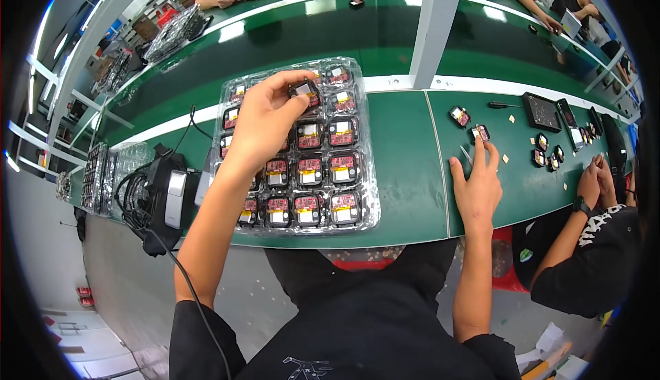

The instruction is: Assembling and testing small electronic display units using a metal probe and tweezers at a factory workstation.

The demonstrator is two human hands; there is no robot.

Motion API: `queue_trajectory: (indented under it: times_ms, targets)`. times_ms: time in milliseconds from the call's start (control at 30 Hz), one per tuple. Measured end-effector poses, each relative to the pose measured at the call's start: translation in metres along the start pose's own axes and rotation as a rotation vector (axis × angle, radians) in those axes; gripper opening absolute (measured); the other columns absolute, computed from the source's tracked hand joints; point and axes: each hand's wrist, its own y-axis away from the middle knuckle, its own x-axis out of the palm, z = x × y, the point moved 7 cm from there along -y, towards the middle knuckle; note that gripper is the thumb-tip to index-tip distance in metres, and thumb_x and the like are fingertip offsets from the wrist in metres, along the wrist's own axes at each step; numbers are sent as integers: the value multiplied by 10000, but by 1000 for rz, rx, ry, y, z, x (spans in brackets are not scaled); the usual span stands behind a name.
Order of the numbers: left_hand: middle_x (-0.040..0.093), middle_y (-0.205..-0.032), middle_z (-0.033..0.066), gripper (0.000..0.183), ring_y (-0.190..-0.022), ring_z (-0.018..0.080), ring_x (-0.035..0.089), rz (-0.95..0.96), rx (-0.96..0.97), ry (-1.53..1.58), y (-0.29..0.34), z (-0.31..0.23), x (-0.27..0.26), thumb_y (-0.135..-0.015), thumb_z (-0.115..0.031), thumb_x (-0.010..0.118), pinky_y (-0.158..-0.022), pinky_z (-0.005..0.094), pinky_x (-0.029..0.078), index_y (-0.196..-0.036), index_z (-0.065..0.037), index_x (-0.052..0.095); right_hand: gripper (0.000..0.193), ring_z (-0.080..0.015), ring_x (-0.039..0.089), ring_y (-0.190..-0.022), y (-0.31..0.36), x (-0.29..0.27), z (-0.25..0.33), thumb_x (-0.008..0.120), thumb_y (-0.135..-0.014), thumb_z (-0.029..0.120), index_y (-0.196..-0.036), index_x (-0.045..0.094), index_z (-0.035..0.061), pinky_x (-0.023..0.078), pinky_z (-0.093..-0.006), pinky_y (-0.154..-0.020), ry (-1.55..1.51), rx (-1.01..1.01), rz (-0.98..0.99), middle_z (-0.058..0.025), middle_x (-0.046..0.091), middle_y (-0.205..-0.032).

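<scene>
Over a clear plastic tray point(373, 201) my left hand point(265, 115) pinches a small square black device housing point(306, 94) with a red circuit board inside, between thumb and fingers. Several similar housings, showing red boards, silver parts and yellow strips, sit in the tray's pockets; my left hand and forearm hide some of them. Out to the right, my right hand point(476, 191) is stretched over the green table, fingers apart. Its fingertips touch the near edge of another housing point(481, 133). A thin pointed metal tool point(467, 154) shows between thumb and fingers. One more housing point(460, 116) lies just beyond.
A screwdriver point(504, 105), a black box point(542, 112) and several loose housings lie at right, near a co-worker's hands point(597, 180). Left of the tray are tangled black cables point(134, 194) and stacked plastic trays point(100, 177). A grey metal post point(434, 29) rises behind the table.
</scene>
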Motion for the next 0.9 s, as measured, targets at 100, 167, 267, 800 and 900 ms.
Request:
queue_trajectory:
  times_ms: [100,167,267,800,900]
  targets:
    - [706,-965,66,257,-880,111,647,0,103,-271,-22,11,-11,-921,-48,655,-778,263,506,-1169,18,669,624,-368,695,-932,0,-4,0,695,-908,342,-1436,481,86,555,-471,-758,-45,25,4,-154,432,-1488]
    - [705,-980,68,265,-906,122,646,-3,94,-396,-26,11,-11,-919,-54,667,-801,269,514,-1175,15,667,622,-369,694,-939,-2,-7,3,694,-908,334,-1433,479,79,555,-469,-760,-46,26,-4,-152,432,-1500]
    - [709,-1010,95,269,-934,193,659,-34,114,-559,-25,11,-13,-881,-88,724,-804,310,527,-1138,-12,695,601,-369,692,-951,-4,-7,4,690,-910,319,-1417,491,66,555,-465,-767,-44,-10,-22,-146,441,-1509]
    - [669,-1084,133,226,-1108,315,581,11,366,-830,-28,-1,-8,-819,-138,773,-981,414,444,-996,-26,688,321,-354,688,-935,-3,-3,1,710,-886,265,-1127,597,86,537,-463,-761,-138,-16,-26,-87,555,-1374]
    - [674,-1003,144,249,-960,305,637,116,150,-669,-28,-8,-7,-814,-74,756,-882,391,489,-1037,-21,660,320,-368,681,-944,-3,-6,4,711,-879,253,-1125,597,84,532,-470,-769,-169,-31,-16,-96,550,-1376]
